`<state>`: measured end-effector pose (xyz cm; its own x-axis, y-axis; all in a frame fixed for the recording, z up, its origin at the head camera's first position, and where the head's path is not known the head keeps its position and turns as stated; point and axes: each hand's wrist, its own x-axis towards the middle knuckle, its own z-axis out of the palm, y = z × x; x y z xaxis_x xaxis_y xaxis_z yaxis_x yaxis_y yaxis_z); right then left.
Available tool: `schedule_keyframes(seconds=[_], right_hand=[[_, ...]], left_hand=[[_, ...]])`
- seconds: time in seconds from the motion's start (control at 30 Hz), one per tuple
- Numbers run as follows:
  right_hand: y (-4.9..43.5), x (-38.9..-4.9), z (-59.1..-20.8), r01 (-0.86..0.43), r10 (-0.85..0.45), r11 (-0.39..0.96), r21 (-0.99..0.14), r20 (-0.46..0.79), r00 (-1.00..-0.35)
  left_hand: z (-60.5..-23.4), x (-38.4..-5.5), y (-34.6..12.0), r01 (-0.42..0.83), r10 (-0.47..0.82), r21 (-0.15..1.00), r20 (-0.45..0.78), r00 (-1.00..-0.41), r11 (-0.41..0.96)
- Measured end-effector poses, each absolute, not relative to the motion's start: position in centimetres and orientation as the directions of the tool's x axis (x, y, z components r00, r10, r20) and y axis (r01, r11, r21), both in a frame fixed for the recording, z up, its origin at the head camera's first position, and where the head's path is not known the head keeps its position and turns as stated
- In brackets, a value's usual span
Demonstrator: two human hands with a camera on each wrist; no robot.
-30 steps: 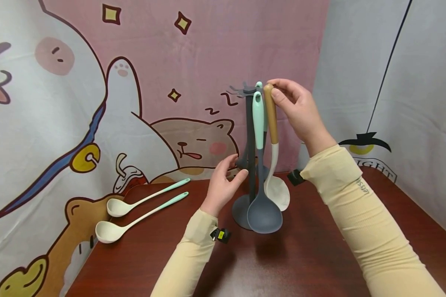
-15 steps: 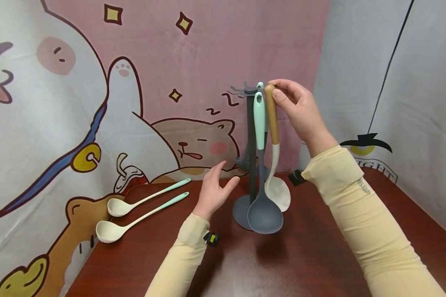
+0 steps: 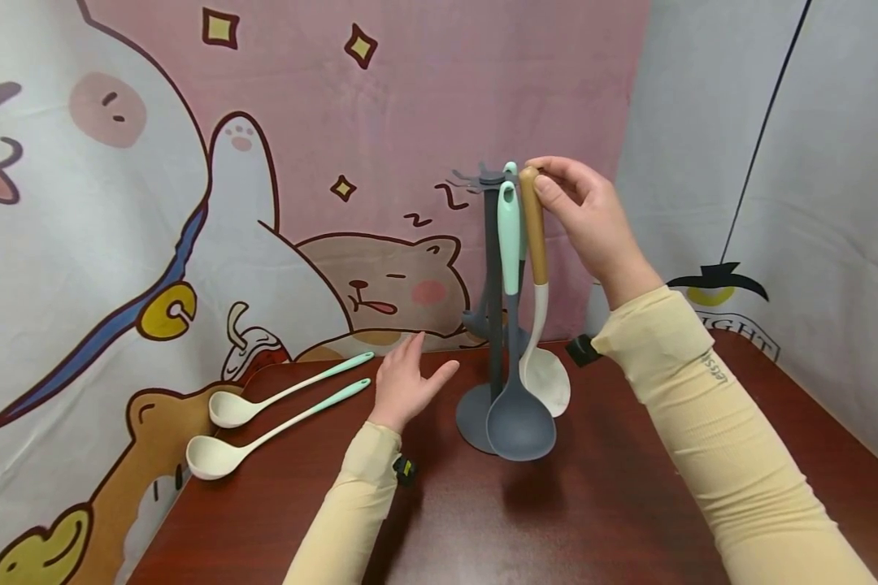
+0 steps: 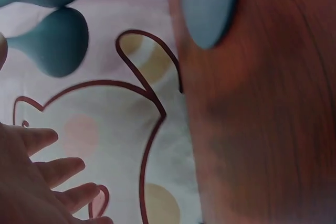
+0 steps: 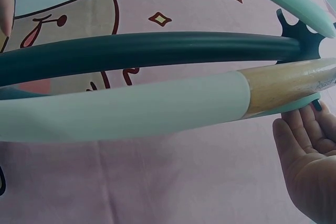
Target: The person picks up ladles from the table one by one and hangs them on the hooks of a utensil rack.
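At the upper right of the utensil stand [image 3: 493, 301], my right hand [image 3: 593, 219] pinches the top of a white ladle's wooden handle [image 3: 536, 236]. In the right wrist view, the wooden handle [image 5: 283, 85] crosses in front of that hand's fingertips. Beside it hangs a dark grey ladle [image 3: 521, 422] with a mint handle, and another mint handle shows partly behind. My left hand [image 3: 402, 390] hovers left of the stand with fingers spread, touching nothing. Its fingers [image 4: 63, 171] are bare in the left wrist view.
Two cream ladles with mint handles, a rear one [image 3: 234, 409] and a front one [image 3: 215, 457], lie on the left of the brown table [image 3: 483, 528]. A cartoon-printed cloth [image 3: 541, 73] hangs close behind the table.
My left hand has drawn away from the stand, leftward and lower, with its fingers spread. The right hand and the wooden-handled ladle have stayed in place.
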<state>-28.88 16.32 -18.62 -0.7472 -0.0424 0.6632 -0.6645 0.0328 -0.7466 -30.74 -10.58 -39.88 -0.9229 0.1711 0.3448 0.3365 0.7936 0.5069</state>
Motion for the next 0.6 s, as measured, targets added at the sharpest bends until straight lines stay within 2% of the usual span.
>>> schedule_keyframes(seconds=[0.6], right_hand=[[16.2, -29.3, -18.9, -0.686, -0.044, -0.034, -0.727, 0.686, -0.726]], left_hand=[[-42.0, -32.6, -15.6, 0.141, 0.073, 0.355, 0.198, -0.977, 0.924]])
